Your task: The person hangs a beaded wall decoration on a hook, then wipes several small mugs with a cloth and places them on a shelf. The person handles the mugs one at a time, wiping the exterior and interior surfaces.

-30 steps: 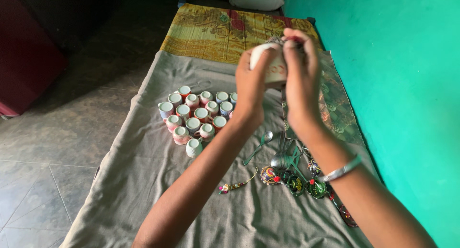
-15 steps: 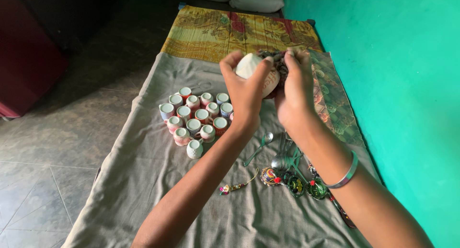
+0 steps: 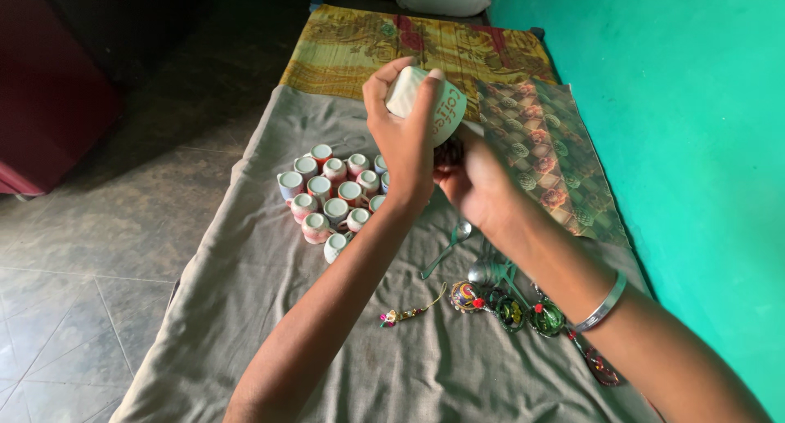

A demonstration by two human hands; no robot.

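The left hand (image 3: 405, 137) is clenched around a pale mug (image 3: 427, 102), held up in the air and tipped on its side so the mouth faces down and to the right. Half a second ago the right hand (image 3: 474, 186) sat level with the mug, pressing a dark scrubbing wad against its side; now that hand has dropped below the grip and the wad (image 3: 449, 152) sits bunched in its closed fingers just under the mug's rim. The rubbing has moved from the wall toward the mouth — a judgement, since the contact itself is half hidden.

Below and left of the grip, a cluster of small cups (image 3: 331, 196) stands on the grey cloth (image 3: 245, 308). Directly beneath the right wrist lie spoons (image 3: 482, 268) and decorated ornaments (image 3: 507, 308) — untouched. A metal bangle (image 3: 603, 303) rings the right forearm.
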